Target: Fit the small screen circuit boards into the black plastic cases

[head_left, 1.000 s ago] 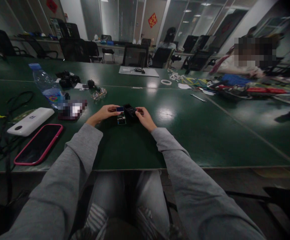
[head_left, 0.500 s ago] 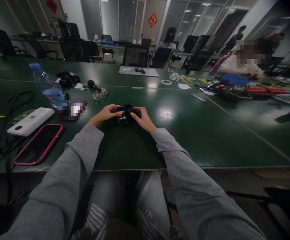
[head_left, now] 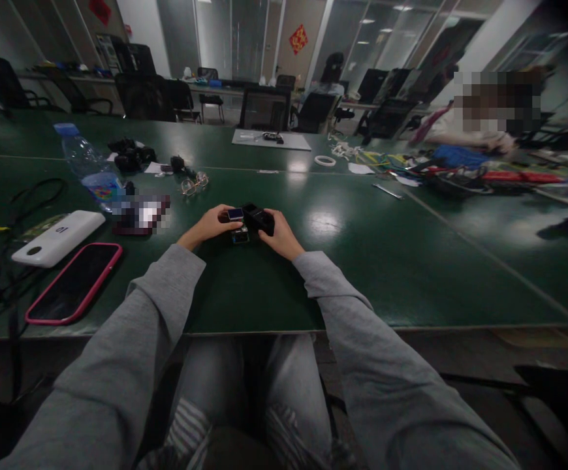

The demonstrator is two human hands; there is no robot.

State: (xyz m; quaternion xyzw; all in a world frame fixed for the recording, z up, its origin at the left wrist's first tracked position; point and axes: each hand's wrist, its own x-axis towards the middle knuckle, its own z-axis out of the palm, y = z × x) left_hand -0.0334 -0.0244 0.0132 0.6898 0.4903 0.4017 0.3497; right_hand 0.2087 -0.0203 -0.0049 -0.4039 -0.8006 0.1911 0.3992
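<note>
My left hand [head_left: 210,225] is closed on a small electronic module with a dark little screen [head_left: 236,214] in a light frame, pinched between thumb and fingers. Just below it shows a small circuit board [head_left: 239,237]; whether the two are joined I cannot tell. My right hand [head_left: 284,236] grips a small black case [head_left: 257,217] from its right side, thumb at the near edge. The case sits close beside the module, and its far end is partly hidden. Both hands are low over the green table [head_left: 264,287].
On the left are a pink-edged phone [head_left: 76,284], a white power bank [head_left: 61,238], black cables [head_left: 7,254], a plastic bottle [head_left: 95,176] and eyeglasses [head_left: 194,184]. Further off are a grey tray [head_left: 249,138], a tape ring [head_left: 325,160] and tangled cables [head_left: 386,160]. Another person sits far right.
The right hand's thumb has slid down to the near edge of the black case, uncovering more of its face. The left hand has barely moved. The seated person on the right has shifted.
</note>
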